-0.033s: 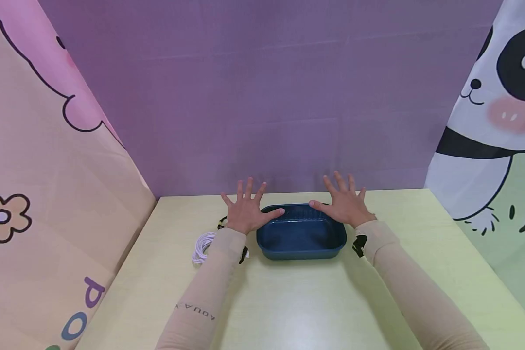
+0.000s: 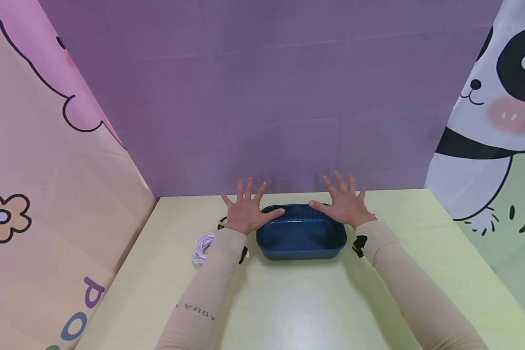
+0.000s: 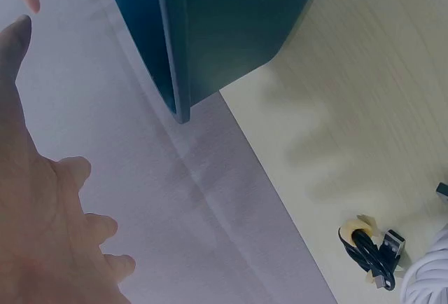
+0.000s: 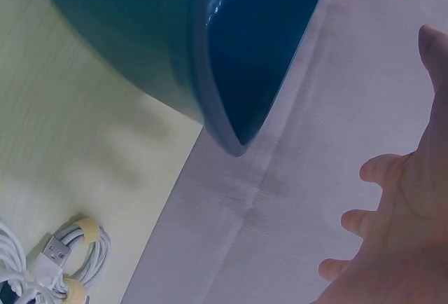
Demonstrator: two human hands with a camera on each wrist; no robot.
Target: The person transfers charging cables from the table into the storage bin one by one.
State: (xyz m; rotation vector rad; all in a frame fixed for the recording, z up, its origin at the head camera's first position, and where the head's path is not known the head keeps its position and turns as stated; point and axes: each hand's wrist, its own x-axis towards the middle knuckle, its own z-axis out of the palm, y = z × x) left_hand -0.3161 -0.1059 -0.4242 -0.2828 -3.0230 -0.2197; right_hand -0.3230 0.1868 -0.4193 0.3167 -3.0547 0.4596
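Note:
Both hands hover with fingers spread wide over the back of the table, holding nothing. My left hand (image 2: pixel 247 214) is above the left end of a dark blue rectangular plastic basin (image 2: pixel 301 254), its thumb over the rim. My right hand (image 2: pixel 345 206) is over the basin's right end, its thumb pointing inward. Nothing is visible inside the basin. Left of it, a coiled white cable (image 2: pixel 203 247) lies partly behind the left forearm. Near that hand is a black USB cable (image 3: pixel 378 253) with a yellow tie. A pale USB cable (image 4: pixel 87 255) shows in the right wrist view.
Another white cable coil (image 4: pixel 8 251) lies beside the pale USB cable, hidden by the right arm in the head view. A purple cloth (image 2: pixel 288 97) stands behind the light wood table (image 2: pixel 297 301). Printed cloths flank it, one with a panda (image 2: pixel 485 180).

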